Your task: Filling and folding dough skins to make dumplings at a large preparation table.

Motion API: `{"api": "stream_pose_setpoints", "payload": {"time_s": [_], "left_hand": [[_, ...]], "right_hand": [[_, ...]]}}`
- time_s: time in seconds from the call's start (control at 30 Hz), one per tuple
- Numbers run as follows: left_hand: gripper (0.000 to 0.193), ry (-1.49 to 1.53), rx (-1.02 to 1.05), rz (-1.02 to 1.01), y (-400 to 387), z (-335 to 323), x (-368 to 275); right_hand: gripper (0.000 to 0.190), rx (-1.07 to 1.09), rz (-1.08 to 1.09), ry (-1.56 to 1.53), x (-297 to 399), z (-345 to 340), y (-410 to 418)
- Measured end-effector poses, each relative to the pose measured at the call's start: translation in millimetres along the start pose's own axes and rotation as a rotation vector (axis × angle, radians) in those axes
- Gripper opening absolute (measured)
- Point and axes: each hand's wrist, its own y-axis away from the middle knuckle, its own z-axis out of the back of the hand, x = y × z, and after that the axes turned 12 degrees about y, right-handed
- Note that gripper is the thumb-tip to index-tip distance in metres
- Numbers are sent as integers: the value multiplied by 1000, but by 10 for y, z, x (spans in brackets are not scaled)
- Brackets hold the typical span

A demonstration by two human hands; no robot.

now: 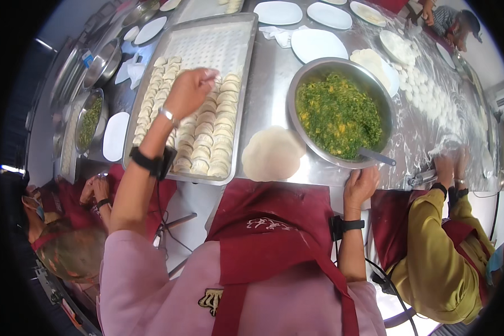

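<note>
My left hand [192,91] is over the metal tray [252,54], with its fingers bunched near the far end of the rows of folded dumplings [206,130]. Whether a dumpling is between the fingertips cannot be told. At the table's near edge, my right hand [362,185] is curled just below the steel bowl [293,122]; its fingertips are partly hidden. Chopped green and yellow filling [338,111] fills the bowl, and a spoon handle [376,156] leans over its rim. Between tray and bowl lies a stack of round dough wrappers [273,154].
White plates [319,44] stand beyond the bowl, near more wrappers [367,61]. Floured dough pieces [428,98] cover the table to the right, by a co-worker's hands [451,168]. Another person's hands [95,189] are at left, near a second filling bowl [90,122].
</note>
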Motion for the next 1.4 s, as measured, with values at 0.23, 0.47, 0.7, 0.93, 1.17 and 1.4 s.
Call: {"api": "stream_pose_setpoints", "payload": {"time_s": [0.23,0.47,0.7,0.93,1.17,1.4], "left_hand": [[22,355,266,124,1474,-862,-571],[19,493,207,236,1911,-1375,-378],[21,126,232,-180,2162,-1529,-128],[18,500,80,139,2264,-1517,-311],[24,1020,120,259,2099,-1682,-147],[69,1850,140,646,1689,-1590,-248]], "right_hand": [[21,256,113,-600,624,243,163],[26,347,192,-763,1313,-40,-39],[26,304,355,-650,1216,-315,-16],[19,182,418,-501,1385,-242,-17],[24,178,177,-580,1365,-452,-114],[22,264,219,-753,1675,221,62]]}}
